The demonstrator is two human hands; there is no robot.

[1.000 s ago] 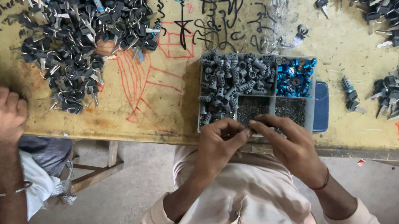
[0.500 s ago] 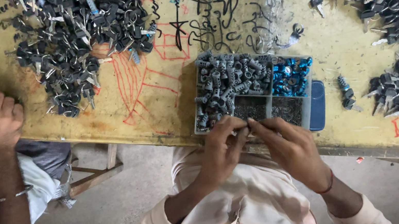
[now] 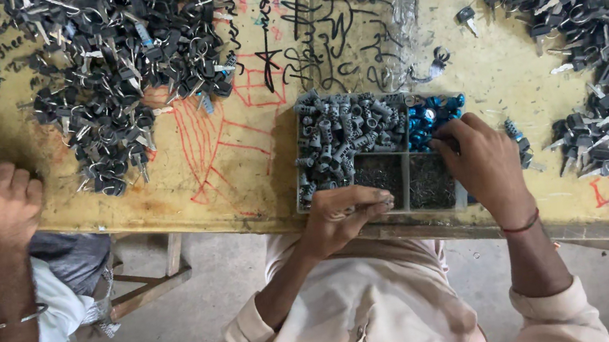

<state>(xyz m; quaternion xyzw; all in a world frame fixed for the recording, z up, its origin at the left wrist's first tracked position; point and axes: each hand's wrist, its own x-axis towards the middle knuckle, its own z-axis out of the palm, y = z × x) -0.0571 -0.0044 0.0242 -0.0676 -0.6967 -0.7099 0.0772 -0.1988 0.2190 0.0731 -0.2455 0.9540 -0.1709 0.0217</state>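
Note:
A grey compartment tray (image 3: 305, 195) rests at the near edge of a yellow table (image 3: 240, 164). It holds several grey cylinder parts (image 3: 339, 134), blue parts (image 3: 427, 114) and dark small bits in two front cells. My left hand (image 3: 343, 217) hovers at the tray's front edge with fingers pinched on a small grey part. My right hand (image 3: 481, 158) reaches into the tray's right side next to the blue parts; whether it grips anything is hidden.
Heaps of dark keys and key parts lie at the back left (image 3: 113, 55) and at the right (image 3: 595, 35). Another person's hand (image 3: 0, 206) rests on the table's left edge. A wooden stool (image 3: 145, 281) stands below.
My hands, together at the tray's front edge before, have parted. The right hand has moved up into the tray by the blue parts; the left stays at the front.

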